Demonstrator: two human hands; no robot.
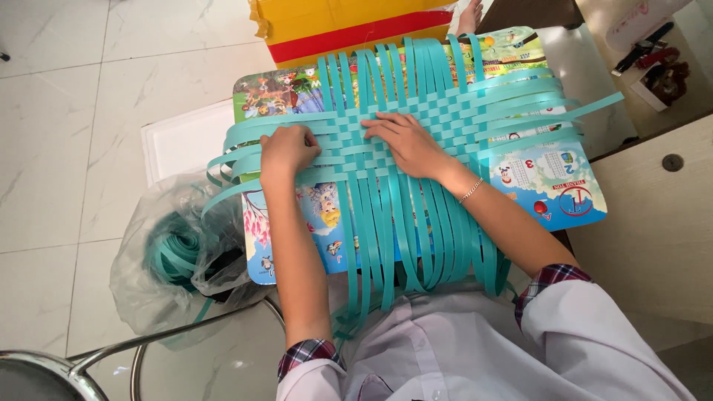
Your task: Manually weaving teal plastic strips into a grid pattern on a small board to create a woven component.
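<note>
Across the colourful board (564, 200), my right hand (405, 141) flattens the teal woven mat (416, 126), left hand (288, 148) pinching one strip (238, 160); next, tighten.

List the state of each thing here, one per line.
Woven mat: partly woven, loose strip ends on all sides.
Left hand: curled, fingers pinching strips at the mat's left edge.
Right hand: flat, pressing on the weave.
Board: lying flat under the mat.
Plastic bag: open, coiled teal strips inside.
Yellow box: closed.
</note>
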